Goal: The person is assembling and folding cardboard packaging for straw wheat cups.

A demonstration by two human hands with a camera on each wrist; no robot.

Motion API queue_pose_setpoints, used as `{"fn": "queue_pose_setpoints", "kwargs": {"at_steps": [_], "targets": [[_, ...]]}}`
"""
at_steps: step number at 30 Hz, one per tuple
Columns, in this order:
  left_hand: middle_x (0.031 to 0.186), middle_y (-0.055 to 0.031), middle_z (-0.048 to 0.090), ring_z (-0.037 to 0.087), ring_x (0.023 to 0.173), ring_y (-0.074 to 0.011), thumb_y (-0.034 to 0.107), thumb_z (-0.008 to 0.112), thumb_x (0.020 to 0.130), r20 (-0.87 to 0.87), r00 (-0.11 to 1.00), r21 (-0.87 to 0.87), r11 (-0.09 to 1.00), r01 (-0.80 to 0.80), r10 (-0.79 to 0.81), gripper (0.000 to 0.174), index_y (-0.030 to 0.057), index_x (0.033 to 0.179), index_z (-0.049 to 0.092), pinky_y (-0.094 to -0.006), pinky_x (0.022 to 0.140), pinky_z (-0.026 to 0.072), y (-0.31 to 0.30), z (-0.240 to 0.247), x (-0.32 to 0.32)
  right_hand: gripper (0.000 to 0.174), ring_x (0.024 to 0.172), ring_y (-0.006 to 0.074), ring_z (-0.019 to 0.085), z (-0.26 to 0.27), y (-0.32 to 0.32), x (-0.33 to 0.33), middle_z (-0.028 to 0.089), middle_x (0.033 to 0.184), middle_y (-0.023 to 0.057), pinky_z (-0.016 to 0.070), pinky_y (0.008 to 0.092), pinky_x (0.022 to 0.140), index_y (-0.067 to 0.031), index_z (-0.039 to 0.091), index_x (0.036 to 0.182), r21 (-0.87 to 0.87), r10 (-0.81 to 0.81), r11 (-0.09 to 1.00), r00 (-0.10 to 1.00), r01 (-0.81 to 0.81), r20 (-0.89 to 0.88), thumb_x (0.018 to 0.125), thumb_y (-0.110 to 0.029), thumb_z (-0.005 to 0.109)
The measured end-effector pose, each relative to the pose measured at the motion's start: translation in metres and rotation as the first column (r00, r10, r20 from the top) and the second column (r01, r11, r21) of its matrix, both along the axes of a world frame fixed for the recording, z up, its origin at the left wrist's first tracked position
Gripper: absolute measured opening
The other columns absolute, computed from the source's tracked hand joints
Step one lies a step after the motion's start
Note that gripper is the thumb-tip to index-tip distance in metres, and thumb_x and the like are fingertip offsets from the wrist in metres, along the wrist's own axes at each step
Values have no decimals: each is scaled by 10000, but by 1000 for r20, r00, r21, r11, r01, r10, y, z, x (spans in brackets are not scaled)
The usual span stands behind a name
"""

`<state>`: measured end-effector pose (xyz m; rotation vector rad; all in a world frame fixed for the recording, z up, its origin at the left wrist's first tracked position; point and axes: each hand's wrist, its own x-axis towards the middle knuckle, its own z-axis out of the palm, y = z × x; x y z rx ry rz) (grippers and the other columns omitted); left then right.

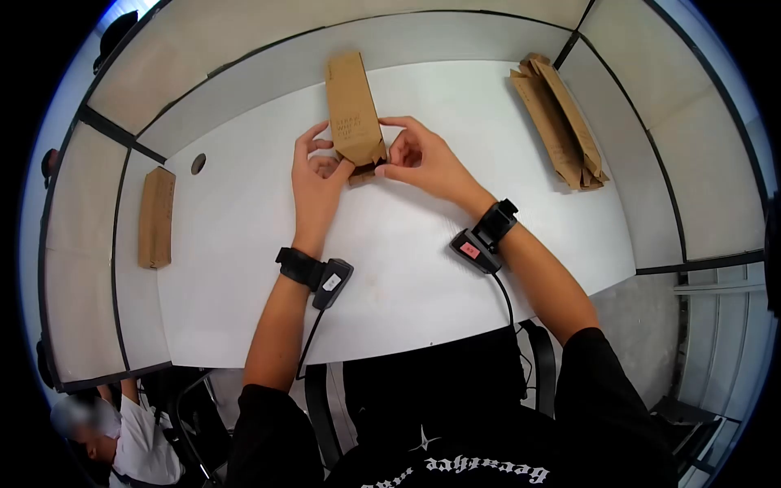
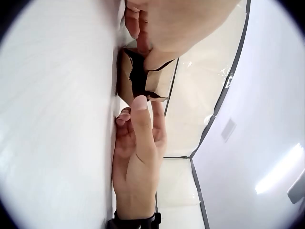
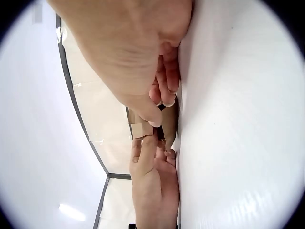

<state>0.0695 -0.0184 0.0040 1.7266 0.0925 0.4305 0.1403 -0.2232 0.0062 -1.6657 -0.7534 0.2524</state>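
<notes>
A long brown cardboard box (image 1: 350, 98) lies on the white table, its near end open and lettering on its top. My left hand (image 1: 317, 175) grips that end from the left, thumb at the torn-looking flap edge. In the left wrist view, the thumb of the left hand (image 2: 190, 24) reaches into the dark opening. From the other side my right hand (image 1: 431, 167) holds the box, its index finger along the side and thumb by the flaps. In the right wrist view, the right hand (image 3: 128, 62) partly hides the opening.
Another closed cardboard box (image 1: 156, 218) stands at the left edge of the table (image 1: 407, 285). Cardboard boxes with open flaps (image 1: 553, 122) lie at the right. Pale partition panels (image 1: 455, 37) wall the table in. Cables hang from both wrist cameras. A person (image 1: 138, 443) is at lower left.
</notes>
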Motion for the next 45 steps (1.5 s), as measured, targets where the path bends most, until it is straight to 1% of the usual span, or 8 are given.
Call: {"fn": "queue_pose_setpoints", "kwargs": {"at_steps": [12,24,28,36,37,40,43,45], "targets": [[905,21,517,507,747,-39,-33,773,878,35,999,20,999,-33,33,795,56,1562,376,-195,721,475,-2,-4,2,555,717,67,545,1,2,2,585,763,-30,476,254,697,-20,598,1347,-31,-5,1000,1000,5,-2,893,-201,860],[773,65,441,424,710,-25,8,735,917,53,998,18,1000,24,-25,642,64,1501,473,-175,694,403,-2,-2,3,507,721,69,557,-2,3,3,592,764,-19,477,256,695,-11,590,1367,-18,-16,1000,999,16,28,949,-209,799],[758,77,415,405,701,-21,10,736,907,11,997,5,997,71,-71,601,66,1467,525,-180,671,385,1,-1,1,444,759,76,570,-4,1,3,586,801,-16,491,263,748,-17,572,1403,7,20,1000,998,-19,-66,1004,-151,714],[780,70,433,419,699,-25,-20,713,885,19,997,7,997,74,-74,587,64,1442,549,-178,677,399,0,-5,1,333,735,89,568,-5,1,6,592,773,11,466,272,694,9,611,1302,68,-38,996,988,49,-151,1067,-227,615],[783,69,435,427,699,-26,-23,712,883,12,998,21,998,64,-64,591,64,1443,547,-177,682,405,0,-2,1,276,713,87,568,-1,1,4,609,762,14,466,271,684,6,628,1212,70,-44,996,987,56,-157,1062,-226,631],[887,36,466,478,760,-47,-9,744,868,24,999,7,999,35,-36,626,74,1452,535,-199,702,444,2,-3,2,234,660,80,562,-1,2,6,608,722,0,468,269,651,-3,637,1129,78,-14,996,979,31,-204,1049,-221,658],[1076,-25,472,549,871,-103,-2,795,842,96,990,230,966,-122,102,707,97,1479,503,-244,775,528,-1,-5,2,214,618,70,559,-2,3,5,584,660,-20,464,262,614,-16,640,1058,13,-38,999,989,40,-145,1026,-219,697],[1181,-56,437,574,951,-145,-3,819,824,63,993,225,967,-116,104,761,109,1496,480,-280,839,563,-4,-1,-1,219,609,65,563,-3,1,5,576,638,-28,457,255,607,-21,644,1041,5,-6,1000,989,7,-148,1013,-226,717]]}}
